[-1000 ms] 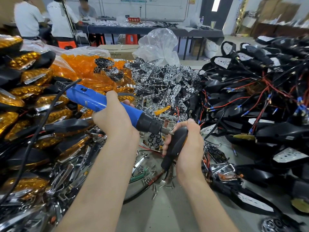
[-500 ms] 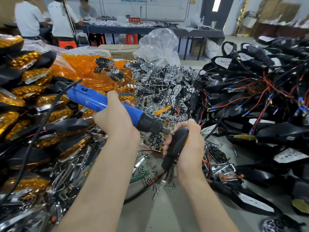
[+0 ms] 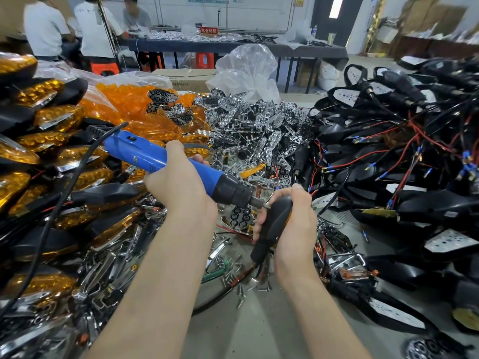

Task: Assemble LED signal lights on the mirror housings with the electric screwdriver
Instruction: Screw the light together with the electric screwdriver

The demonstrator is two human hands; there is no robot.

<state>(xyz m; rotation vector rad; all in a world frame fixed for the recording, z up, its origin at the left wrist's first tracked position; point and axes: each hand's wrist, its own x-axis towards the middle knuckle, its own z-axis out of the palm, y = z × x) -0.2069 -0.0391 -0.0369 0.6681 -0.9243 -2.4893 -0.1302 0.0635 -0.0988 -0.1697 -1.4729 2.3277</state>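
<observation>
Gripping the blue electric screwdriver (image 3: pixel 160 159) around the middle of its barrel, the left hand (image 3: pixel 178 187) has its fingers and thumb curled tight round it. The tool's long axis runs from the upper left of the frame down to the centre. Its black nose and metal bit point down and to the right, and its black cord (image 3: pixel 59 203) trails off from the rear end toward the lower left.

The bit tip meets the upper end of a black mirror housing (image 3: pixel 272 229), just right of centre. The right hand (image 3: pixel 295 229) holds this housing with fingers wrapped round it and the thumb on top. The housing's long axis is tilted, upper end to the right and narrow stem down to the left, with red and black wires leaving the stem.

A small mark on the blue barrel is too small to read. A red sign (image 3: pixel 208 30) on the far table at top centre reads 不合格区. The poster above it is illegible.

Finished amber lights (image 3: pixel 44 141) are stacked at the left edge and loose orange lenses (image 3: pixel 124 104) lie behind them. Chrome reflectors (image 3: pixel 254 125) are heaped at centre. Black housings with wires (image 3: pixel 388 156) fill the right side. Loose screws (image 3: pixel 241 288) lie below the hands.
</observation>
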